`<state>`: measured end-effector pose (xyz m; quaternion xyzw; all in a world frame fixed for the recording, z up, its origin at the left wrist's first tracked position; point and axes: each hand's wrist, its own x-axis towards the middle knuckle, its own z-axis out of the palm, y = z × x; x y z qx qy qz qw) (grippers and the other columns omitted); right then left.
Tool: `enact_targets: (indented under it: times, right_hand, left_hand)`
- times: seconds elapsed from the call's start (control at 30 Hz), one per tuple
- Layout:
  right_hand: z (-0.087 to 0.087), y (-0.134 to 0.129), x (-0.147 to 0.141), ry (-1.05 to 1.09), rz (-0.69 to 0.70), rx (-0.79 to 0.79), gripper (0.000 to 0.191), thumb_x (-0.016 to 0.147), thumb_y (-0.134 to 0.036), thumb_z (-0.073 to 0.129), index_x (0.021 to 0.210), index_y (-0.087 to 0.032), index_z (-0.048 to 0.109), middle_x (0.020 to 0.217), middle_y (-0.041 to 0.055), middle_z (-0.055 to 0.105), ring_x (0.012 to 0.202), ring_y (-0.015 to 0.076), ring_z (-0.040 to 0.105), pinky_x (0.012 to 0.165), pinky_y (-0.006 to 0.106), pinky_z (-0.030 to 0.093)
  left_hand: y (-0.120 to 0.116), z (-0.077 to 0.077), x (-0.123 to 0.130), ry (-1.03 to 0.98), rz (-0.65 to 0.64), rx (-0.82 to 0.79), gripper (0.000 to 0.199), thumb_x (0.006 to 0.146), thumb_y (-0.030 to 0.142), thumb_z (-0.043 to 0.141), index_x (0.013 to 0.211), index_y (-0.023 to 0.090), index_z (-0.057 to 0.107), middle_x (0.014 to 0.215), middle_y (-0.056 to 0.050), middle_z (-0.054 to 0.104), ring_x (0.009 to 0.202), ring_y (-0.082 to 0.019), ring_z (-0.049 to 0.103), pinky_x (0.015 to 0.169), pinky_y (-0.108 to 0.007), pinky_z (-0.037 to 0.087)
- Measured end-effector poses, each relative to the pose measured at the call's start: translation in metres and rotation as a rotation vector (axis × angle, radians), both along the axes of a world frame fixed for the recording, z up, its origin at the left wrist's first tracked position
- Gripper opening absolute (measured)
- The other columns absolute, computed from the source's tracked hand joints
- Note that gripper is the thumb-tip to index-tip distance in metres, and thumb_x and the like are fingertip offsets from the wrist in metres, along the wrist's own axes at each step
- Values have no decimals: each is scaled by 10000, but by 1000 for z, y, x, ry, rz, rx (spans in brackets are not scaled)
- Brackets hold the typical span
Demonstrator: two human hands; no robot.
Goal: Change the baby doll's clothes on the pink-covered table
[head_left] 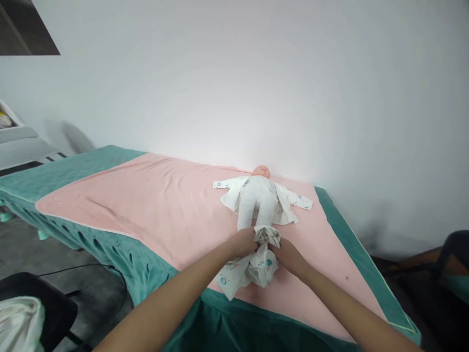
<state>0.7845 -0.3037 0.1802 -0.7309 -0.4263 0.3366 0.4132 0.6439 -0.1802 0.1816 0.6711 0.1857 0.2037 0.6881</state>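
A baby doll (258,193) lies on its back on the pink sheet (164,195), its head toward the wall. It wears a white printed jacket (287,198) spread apart at the front, sleeves stretched to both sides. At the doll's feet, my left hand (245,243) and my right hand (287,254) grip bunched white baby pants (262,264) with green-blue prints. The gathered upper edge sits between both hands, close to the doll's legs; the rest hangs toward me over the sheet. The fingertips are partly hidden by the fabric.
A green cover (146,269) shows around the pink sheet on the bed. White wall (234,88) rises behind. A black chair (54,293) with white cloth (22,322) stands at lower left, a cable (84,265) beside it. A dark chair (445,264) is at right.
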Motion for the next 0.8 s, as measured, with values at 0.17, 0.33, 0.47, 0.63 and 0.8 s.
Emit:
enact_targets:
  times: [0.17,0.33,0.47,0.63,0.8]
  right_hand:
    - [0,-6,2,468,-8,107,457,748,-463,678,1140,-235,614,1006,76,703,965,279,643,829,419,517]
    - [-12,7,22,610,36,251,471,671,-248,717,1128,-227,607,1039,69,687,977,249,632,840,378,507]
    - [-25,39,47,465,-157,302,439,615,-150,599,1048,-212,623,943,32,700,888,224,634,784,344,508]
    - [-25,71,64,162,-360,305,365,637,-208,533,989,-215,632,980,25,686,928,230,593,767,338,498]
    - [-29,70,64,-45,-463,289,334,743,-310,519,1064,-235,574,1102,59,636,1019,251,545,876,379,466]
  left_hand:
    - [12,24,-3,29,-124,-42,228,746,224,656,970,202,695,981,-65,697,950,-253,615,846,-362,460]
    - [36,28,8,-91,-221,-406,388,707,314,756,1049,165,649,975,-96,678,881,-235,634,865,-389,465]
    - [56,21,35,-105,20,-313,353,657,319,783,934,152,641,847,-52,656,809,-210,612,802,-355,460]
    - [72,24,64,-69,276,207,142,737,285,677,831,185,639,819,-14,643,802,-182,551,748,-293,403]
    - [84,3,61,-114,235,118,213,708,286,711,888,188,652,867,-20,652,852,-192,565,770,-287,410]
